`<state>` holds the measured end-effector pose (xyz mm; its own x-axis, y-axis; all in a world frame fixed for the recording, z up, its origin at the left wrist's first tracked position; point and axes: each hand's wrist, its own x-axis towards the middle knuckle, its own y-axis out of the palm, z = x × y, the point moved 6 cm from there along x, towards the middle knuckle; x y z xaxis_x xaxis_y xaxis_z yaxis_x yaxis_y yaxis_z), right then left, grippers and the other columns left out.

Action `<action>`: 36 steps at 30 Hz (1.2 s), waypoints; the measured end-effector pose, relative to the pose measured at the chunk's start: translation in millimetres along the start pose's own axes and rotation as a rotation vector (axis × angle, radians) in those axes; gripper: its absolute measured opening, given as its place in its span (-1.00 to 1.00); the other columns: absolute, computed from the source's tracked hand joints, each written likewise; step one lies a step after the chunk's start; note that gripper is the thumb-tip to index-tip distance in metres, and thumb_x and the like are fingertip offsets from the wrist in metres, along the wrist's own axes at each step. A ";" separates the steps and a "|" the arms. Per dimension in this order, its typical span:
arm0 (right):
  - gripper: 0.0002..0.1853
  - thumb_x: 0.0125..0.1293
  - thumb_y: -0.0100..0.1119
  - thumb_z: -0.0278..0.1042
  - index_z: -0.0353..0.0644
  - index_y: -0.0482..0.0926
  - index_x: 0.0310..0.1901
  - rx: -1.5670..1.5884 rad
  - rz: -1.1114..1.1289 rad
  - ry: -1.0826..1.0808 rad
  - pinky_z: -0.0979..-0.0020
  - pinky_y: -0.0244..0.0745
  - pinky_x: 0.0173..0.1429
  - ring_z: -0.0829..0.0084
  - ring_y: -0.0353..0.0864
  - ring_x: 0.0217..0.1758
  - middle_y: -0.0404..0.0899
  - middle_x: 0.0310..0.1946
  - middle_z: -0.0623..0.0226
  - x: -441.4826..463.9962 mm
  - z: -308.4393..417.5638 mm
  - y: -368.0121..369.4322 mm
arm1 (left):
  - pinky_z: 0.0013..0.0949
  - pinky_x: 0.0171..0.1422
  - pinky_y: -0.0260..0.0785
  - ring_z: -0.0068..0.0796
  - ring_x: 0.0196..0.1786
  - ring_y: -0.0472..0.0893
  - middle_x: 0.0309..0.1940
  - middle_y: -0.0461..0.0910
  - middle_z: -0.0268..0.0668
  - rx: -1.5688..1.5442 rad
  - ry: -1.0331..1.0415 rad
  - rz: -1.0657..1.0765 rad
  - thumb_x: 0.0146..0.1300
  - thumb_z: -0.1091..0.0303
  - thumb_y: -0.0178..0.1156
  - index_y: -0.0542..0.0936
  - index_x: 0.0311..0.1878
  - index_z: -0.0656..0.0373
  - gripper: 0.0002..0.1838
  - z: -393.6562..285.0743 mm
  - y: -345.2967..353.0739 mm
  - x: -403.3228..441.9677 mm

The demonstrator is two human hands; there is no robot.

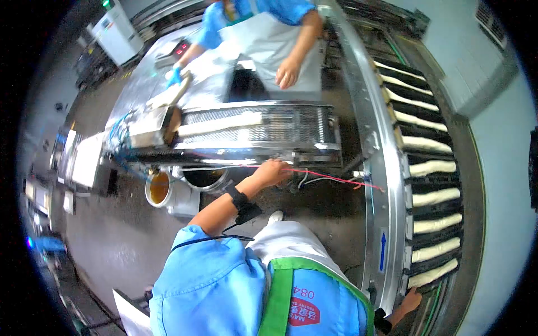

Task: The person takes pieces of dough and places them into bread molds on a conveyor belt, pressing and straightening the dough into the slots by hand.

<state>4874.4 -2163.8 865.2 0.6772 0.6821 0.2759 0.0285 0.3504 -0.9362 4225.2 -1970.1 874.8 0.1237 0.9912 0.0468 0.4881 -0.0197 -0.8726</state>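
Observation:
My left hand [271, 173] is at the front edge of a small mesh conveyor [297, 126], its fingers curled in beside a red cord [319, 174]. What lies inside those fingers is hidden. A long pale dough strip [224, 123] lies on the mesh. Low on the right, my right hand [411, 301] has a finger stretched toward the near end of a black slotted tray [436, 187]. Its fingertip is close to the nearest dough strip [434, 274]; whether they touch is unclear. Several more dough strips lie side by side in the tray's slots.
Across the conveyor a person in a white apron [269, 42] handles dough [171, 92] on a metal table [140, 84], near a scale [172, 53]. A metal rail [384, 168] runs alongside the tray. Below the conveyor stands a bucket of amber liquid [159, 189].

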 end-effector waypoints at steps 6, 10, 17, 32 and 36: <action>-0.43 0.09 -0.10 0.09 -0.43 0.41 -0.57 -0.135 0.038 -0.059 0.12 0.24 -0.25 0.02 0.38 -0.38 0.38 -0.52 -0.03 -8.5 6.8 -5.6 | -0.19 -0.03 0.25 -0.09 -0.10 0.40 -0.22 0.45 -0.11 -0.009 -0.181 -0.175 -0.02 0.19 0.10 0.45 -0.16 0.08 -0.67 78.8 -29.6 -86.4; -0.44 0.11 -0.06 0.03 -0.45 0.37 -0.19 -0.065 0.337 0.053 0.10 0.27 -0.19 0.02 0.37 -0.19 0.38 -0.23 -0.10 -4.2 1.6 3.9 | -0.19 0.04 0.21 -0.08 0.02 0.30 -0.07 0.33 -0.10 0.112 -0.313 -0.282 -0.09 0.22 0.17 0.36 -0.05 0.13 -0.53 115.0 -48.8 -76.5; -0.41 0.14 -0.08 0.01 -0.38 0.27 0.02 0.060 0.055 -0.160 0.23 0.20 -0.03 0.12 0.31 -0.10 0.28 -0.06 -0.01 -47.9 -2.0 10.1 | -0.05 0.16 0.04 -0.15 0.21 0.10 0.15 0.12 -0.14 0.370 -0.440 -0.431 -0.12 0.22 0.18 0.24 0.08 0.06 -0.38 160.9 -90.9 -48.9; -0.60 0.04 0.06 -0.27 -0.27 0.36 -0.08 0.294 0.125 -0.349 0.25 0.13 0.08 0.10 0.28 0.00 0.35 -0.11 0.05 -141.5 51.7 -7.7 | -0.04 0.16 -0.02 -0.20 0.15 0.18 0.08 0.22 -0.18 0.251 -0.199 -0.432 -0.10 0.09 0.17 0.18 0.12 0.06 -0.31 123.9 -79.8 -8.9; -0.64 0.07 0.06 -0.28 -0.28 0.38 -0.10 0.267 0.195 -0.345 0.29 0.18 0.05 0.12 0.34 -0.05 0.37 -0.16 0.05 -151.3 44.8 6.0 | -0.12 0.18 -0.03 -0.17 0.16 0.16 0.10 0.19 -0.11 0.115 -0.191 -0.613 0.00 0.11 0.07 0.24 0.07 0.17 -0.43 140.1 -97.4 -41.7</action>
<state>4739.1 -2236.1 827.5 0.3658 0.9091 0.1992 -0.2957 0.3165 -0.9013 4051.5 -1991.2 889.8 -0.3091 0.8241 0.4748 0.3245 0.5606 -0.7619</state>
